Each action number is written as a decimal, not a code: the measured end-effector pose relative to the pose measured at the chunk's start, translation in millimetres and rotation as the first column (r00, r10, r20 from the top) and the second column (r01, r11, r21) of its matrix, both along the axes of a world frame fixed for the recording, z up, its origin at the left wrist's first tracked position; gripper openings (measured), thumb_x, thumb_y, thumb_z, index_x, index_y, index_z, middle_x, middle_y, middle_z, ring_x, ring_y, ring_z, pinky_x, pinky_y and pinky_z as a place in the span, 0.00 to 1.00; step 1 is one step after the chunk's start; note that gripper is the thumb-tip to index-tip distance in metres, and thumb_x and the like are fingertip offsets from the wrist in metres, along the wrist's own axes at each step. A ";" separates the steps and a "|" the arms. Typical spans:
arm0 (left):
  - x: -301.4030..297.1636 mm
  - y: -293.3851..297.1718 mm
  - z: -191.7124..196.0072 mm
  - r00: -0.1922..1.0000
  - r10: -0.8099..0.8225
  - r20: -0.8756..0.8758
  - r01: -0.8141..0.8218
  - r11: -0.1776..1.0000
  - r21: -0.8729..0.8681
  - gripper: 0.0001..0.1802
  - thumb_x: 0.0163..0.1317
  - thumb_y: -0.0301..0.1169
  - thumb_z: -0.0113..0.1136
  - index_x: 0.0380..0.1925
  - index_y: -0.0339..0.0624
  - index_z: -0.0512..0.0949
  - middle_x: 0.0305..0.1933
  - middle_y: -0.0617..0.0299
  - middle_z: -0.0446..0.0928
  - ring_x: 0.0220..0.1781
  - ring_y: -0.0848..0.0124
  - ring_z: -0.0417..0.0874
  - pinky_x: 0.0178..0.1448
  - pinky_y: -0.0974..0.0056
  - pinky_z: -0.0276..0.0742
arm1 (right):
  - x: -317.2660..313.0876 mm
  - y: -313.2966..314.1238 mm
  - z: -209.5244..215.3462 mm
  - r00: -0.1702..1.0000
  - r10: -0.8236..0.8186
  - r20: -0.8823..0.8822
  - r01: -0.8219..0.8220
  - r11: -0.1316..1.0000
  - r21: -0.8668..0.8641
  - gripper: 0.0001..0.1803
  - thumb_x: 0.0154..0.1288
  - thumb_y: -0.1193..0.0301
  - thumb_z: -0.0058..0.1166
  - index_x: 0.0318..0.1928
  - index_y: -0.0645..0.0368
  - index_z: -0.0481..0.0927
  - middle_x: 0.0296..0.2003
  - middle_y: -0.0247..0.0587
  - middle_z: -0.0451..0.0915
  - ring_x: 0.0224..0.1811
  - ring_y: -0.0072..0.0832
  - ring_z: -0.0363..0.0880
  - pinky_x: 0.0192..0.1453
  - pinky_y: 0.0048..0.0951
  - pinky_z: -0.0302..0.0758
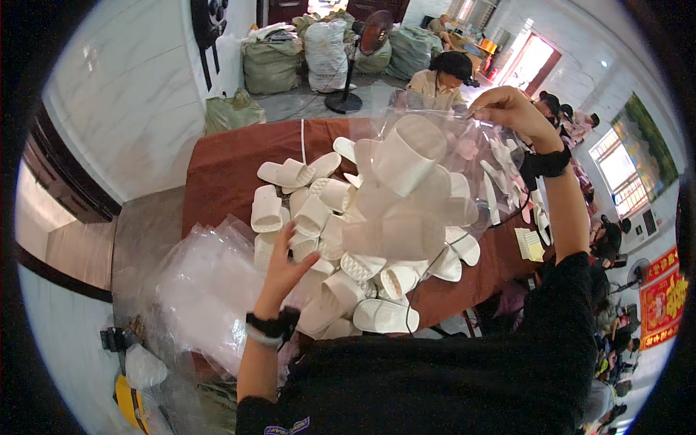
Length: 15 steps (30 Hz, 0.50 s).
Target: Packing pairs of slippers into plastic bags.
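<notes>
My right hand (510, 116) is raised at the upper right, its fingers pinched on the top edge of a clear plastic bag (455, 138). Inside or just behind the film are white slippers (409, 154), one tilted up with its strap toward me; the film makes it hard to tell which. Lower left, my left hand (279, 270) is open, thumb and fingers apart, holding nothing. It is beside a heap of loose white slippers (335, 293). A stack of clear plastic bags (206, 290) lies to the left of that hand.
A brown-covered table (225, 163) bears the heap. Across it sits a person (438, 83) in a light shirt. Behind stand a black fan (346, 101) and several stuffed sacks (272, 65). A yellow paper pad (531, 244) lies at the table's right. More people sit farther right.
</notes>
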State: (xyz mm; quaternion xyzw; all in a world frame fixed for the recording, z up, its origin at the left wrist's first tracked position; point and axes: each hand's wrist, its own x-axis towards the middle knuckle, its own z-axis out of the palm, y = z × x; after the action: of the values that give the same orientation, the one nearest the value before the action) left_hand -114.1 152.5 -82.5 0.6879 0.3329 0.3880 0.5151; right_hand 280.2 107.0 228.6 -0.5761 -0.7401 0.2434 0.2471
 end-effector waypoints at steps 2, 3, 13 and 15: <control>29.9 12.5 23.4 0.974 -0.081 0.212 0.090 0.995 -0.034 0.44 0.51 0.35 0.67 0.64 0.35 0.53 0.63 0.49 0.61 0.65 0.61 0.63 0.66 0.58 0.58 | -0.5 1.4 -0.8 0.997 -0.017 -0.069 0.017 1.000 0.007 0.06 0.57 0.77 0.59 0.36 0.65 0.82 0.33 0.35 0.82 0.36 0.18 0.77 0.43 0.20 0.73; 49.4 19.7 36.0 0.935 -0.102 0.339 0.131 0.989 -0.064 0.43 0.52 0.34 0.66 0.64 0.35 0.52 0.62 0.50 0.62 0.65 0.62 0.63 0.66 0.59 0.60 | 0.7 -0.9 -1.1 0.998 0.009 -0.057 -0.007 1.000 0.029 0.05 0.57 0.77 0.59 0.34 0.64 0.82 0.31 0.34 0.81 0.34 0.17 0.76 0.41 0.20 0.73; 149.5 88.0 86.8 0.837 -0.006 0.547 0.203 0.932 -0.301 0.06 0.58 0.28 0.62 0.32 0.38 0.78 0.29 0.66 0.78 0.29 0.78 0.75 0.33 0.72 0.70 | 69.0 30.4 -114.9 0.948 -0.140 0.287 0.147 0.989 0.000 0.13 0.58 0.64 0.59 0.35 0.63 0.80 0.27 0.36 0.77 0.30 0.20 0.73 0.35 0.23 0.69; 147.7 89.6 95.2 0.864 0.090 0.496 -0.008 0.986 -0.166 0.06 0.57 0.28 0.62 0.31 0.37 0.80 0.28 0.66 0.78 0.28 0.80 0.75 0.33 0.74 0.70 | 74.0 30.9 -139.3 0.929 -0.199 0.311 0.195 0.980 0.044 0.14 0.59 0.63 0.58 0.36 0.61 0.80 0.26 0.35 0.77 0.30 0.20 0.73 0.35 0.24 0.69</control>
State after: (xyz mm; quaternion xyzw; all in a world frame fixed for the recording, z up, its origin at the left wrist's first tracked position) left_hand 33.5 242.1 12.7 0.5117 0.2347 0.5390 0.6266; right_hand 354.2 137.9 89.3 -0.6771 -0.7100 0.1183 0.1530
